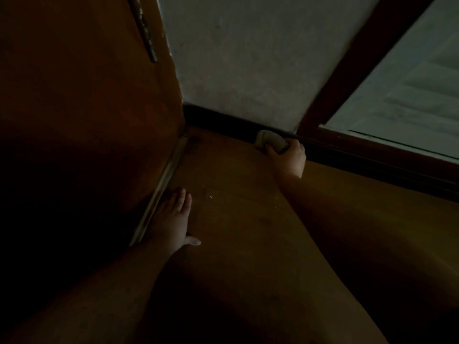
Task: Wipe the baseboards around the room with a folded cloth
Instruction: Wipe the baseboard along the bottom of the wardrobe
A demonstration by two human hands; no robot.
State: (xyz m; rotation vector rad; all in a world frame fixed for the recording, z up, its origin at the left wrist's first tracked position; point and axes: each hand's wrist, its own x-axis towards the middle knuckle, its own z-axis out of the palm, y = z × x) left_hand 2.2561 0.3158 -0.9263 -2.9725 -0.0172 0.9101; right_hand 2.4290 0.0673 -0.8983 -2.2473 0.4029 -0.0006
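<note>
Both forearms are bare, with no sleeve showing up to where they leave the picture. The left hand (173, 217) and the right hand (289, 155) are bare too. The dim light hides finer detail on fingers and wrists.

Soft pale cloth (271, 142), dark glossy wooden baseboard (223, 122), matt rough plastered wall (248, 58), smooth wooden floor (248, 207)
</note>
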